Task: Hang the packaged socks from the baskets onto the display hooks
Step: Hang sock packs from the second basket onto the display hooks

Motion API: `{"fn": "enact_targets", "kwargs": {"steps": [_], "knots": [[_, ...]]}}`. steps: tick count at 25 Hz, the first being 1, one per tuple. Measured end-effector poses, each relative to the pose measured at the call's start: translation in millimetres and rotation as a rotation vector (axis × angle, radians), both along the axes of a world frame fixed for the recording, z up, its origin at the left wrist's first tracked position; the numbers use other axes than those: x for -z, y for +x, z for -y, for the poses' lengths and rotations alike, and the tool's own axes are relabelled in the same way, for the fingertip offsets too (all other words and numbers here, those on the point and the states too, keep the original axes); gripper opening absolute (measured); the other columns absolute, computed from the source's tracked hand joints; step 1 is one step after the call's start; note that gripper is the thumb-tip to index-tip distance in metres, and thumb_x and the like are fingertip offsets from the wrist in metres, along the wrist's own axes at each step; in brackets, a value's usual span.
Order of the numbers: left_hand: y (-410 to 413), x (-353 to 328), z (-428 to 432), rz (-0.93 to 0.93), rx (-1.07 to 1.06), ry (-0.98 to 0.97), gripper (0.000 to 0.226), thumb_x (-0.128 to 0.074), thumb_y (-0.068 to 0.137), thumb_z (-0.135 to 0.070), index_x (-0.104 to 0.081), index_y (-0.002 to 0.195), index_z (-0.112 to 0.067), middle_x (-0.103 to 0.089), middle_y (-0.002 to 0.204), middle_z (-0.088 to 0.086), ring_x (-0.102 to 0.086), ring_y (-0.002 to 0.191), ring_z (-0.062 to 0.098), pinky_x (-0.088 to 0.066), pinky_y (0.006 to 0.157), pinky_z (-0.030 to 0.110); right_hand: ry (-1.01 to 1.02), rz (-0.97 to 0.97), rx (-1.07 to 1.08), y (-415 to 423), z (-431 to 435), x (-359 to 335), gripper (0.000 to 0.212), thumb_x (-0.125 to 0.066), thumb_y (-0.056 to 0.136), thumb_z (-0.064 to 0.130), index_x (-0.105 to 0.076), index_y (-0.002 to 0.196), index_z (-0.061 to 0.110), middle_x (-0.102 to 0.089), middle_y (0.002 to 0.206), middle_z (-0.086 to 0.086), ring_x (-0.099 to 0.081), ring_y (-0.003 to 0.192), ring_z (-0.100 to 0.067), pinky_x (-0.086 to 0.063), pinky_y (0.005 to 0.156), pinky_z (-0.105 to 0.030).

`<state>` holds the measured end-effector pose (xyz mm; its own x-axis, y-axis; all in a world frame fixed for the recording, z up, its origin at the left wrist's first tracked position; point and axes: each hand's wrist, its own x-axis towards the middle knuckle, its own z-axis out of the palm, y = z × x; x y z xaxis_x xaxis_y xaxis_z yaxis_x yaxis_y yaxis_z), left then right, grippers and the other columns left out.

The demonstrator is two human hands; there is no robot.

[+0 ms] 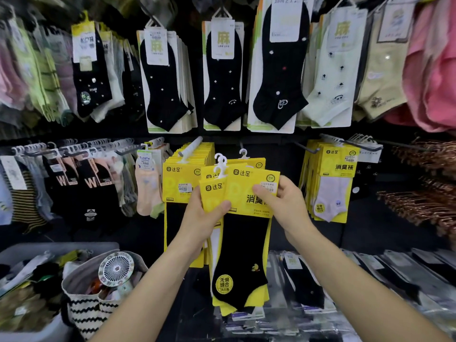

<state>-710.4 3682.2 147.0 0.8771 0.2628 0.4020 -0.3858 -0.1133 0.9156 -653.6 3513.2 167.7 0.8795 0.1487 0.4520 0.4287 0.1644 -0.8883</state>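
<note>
At the lower left of the frame, saw a grey basket (61,246) heaped with loose socks, and just right of it a zigzag-patterned woven bag (84,314) with a small round fan (116,269) poking out of the top. Above these, at mid left, noted rows of striped and black socks (88,193) hanging from hooks, then a pink sock pack (146,191) beside them. Right of that, found a thick bunch of yellow packs (181,183) already hung on a white display hook (191,146). Just in front, at the centre of the frame, gripped a fanned stack of packaged socks (249,183) with the left hand (202,215), thumb curled over the front of the leftmost card, fingers hidden behind. Held the stack upright, white hanger loops (220,164) uppermost and free of the hook. Pinched the front pack (243,255), a black sock on a yellow card, with the right hand (286,206), thumb pressed on the card face, fingers wrapped behind its right edge. Farther right, saw pale-sock packs (333,186) on another hook, copper-coloured hangers (424,208) at the far right edge, and flat clear-wrapped packs (370,275) lying along the lower right.
</note>
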Motion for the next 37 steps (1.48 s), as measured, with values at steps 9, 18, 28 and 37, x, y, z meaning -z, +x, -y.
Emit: {"fn": "enact_targets", "kwargs": {"steps": [9, 18, 28, 37], "knots": [[3.3, 14.3, 7.6, -0.031, 0.005, 0.027, 0.043, -0.07, 0.08, -0.013, -0.047, 0.107, -0.038, -0.064, 0.108, -0.011, -0.062, 0.099, 0.002, -0.049, 0.079, 0.019, -0.267, 0.059, -0.055, 14.2, 15.1, -32.3, 0.016, -0.068, 0.084, 0.019, -0.069, 0.069, 0.026, -0.069, 0.072, 0.009, -0.063, 0.068, -0.004, -0.051, 0.063, -0.015], [-12.4, 6.5, -17.3, 0.064, -0.123, -0.079, 0.036, -0.063, 0.085, -0.008, -0.05, 0.111, -0.031, -0.066, 0.112, -0.003, -0.065, 0.102, 0.015, -0.053, 0.086, 0.035, -0.234, -0.072, 0.067, 36.9, 2.9, -53.7, 0.014, -0.063, 0.088, 0.019, -0.067, 0.075, 0.02, -0.066, 0.081, 0.001, -0.059, 0.073, -0.011, -0.047, 0.061, -0.022], [-18.7, 18.4, -12.6, 0.027, -0.135, -0.083, 0.038, -0.064, 0.085, -0.013, -0.05, 0.118, -0.025, -0.066, 0.111, -0.006, -0.064, 0.102, 0.01, -0.052, 0.083, 0.027, -0.414, 0.035, 0.036, -0.5, -14.7, -23.2, 0.017, -0.065, 0.086, 0.018, -0.066, 0.07, 0.024, -0.065, 0.079, 0.001, -0.058, 0.066, -0.005, -0.047, 0.054, -0.013], [-14.6, 42.2, 12.5, -0.027, -0.066, -0.063, 0.049, -0.077, 0.073, -0.009, -0.049, 0.1, -0.039, -0.069, 0.091, -0.019, -0.067, 0.085, -0.001, -0.053, 0.066, 0.016, -0.441, 0.046, -0.011, -13.7, 15.3, -0.9, 0.02, -0.067, 0.084, 0.021, -0.07, 0.067, 0.029, -0.07, 0.073, 0.01, -0.064, 0.071, -0.003, -0.051, 0.064, -0.019]]}}
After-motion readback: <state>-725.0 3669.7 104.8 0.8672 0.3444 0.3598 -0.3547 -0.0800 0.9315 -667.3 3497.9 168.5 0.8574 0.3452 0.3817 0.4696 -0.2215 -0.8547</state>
